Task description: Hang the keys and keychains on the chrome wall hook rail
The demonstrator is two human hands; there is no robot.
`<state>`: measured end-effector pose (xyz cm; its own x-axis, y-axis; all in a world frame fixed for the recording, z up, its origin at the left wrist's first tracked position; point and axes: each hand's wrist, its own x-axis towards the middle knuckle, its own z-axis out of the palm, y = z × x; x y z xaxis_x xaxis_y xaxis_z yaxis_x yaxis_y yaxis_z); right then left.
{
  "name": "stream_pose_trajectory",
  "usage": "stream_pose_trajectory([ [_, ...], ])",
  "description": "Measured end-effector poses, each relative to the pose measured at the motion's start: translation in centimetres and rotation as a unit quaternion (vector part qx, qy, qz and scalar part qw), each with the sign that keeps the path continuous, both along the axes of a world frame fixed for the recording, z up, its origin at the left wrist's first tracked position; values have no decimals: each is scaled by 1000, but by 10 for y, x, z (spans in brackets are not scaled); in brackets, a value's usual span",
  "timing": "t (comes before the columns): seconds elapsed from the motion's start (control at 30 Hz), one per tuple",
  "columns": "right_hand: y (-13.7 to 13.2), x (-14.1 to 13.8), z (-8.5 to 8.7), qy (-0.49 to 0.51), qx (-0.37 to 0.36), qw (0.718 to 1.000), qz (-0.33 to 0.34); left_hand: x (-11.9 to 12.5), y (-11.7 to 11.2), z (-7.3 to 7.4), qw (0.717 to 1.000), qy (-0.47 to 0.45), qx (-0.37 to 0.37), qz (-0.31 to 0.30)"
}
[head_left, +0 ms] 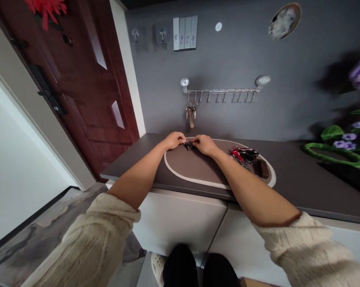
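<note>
A small dark bunch of keys (pixel 188 146) is between my two hands, over the far left part of an oval brown mat (pixel 194 167). My left hand (pixel 174 140) pinches it from the left with closed fingers. From the right, the fingers of my right hand (pixel 204 144) are closed on its other side. The single keys are too small to make out. To the right of my right forearm, a pile of keys (pixel 248 154) with a red piece (pixel 236 154) lies on the mat beside a brown block-like item (pixel 262 169).
A clear hook rail (pixel 222 91) is fixed to the grey wall, with keys on a brown fob (pixel 191 115) hanging at its left end. Purple flowers (pixel 344 141) stand at the right of the dark countertop (pixel 290 175). A dark red door (pixel 87 99) is at left.
</note>
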<state>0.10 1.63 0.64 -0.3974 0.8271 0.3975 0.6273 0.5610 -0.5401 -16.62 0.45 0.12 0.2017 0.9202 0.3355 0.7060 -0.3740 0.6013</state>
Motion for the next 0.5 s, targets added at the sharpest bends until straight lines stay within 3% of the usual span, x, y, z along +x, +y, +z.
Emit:
stream_pose_trajectory([
  [0.2,-1,0,1,9,-1,1000,1,4,-1,4,999,-34,4,13],
  [0.5,1,1,0,20,-14,1000,11,8,-3,9,979,-202,-15,-18],
])
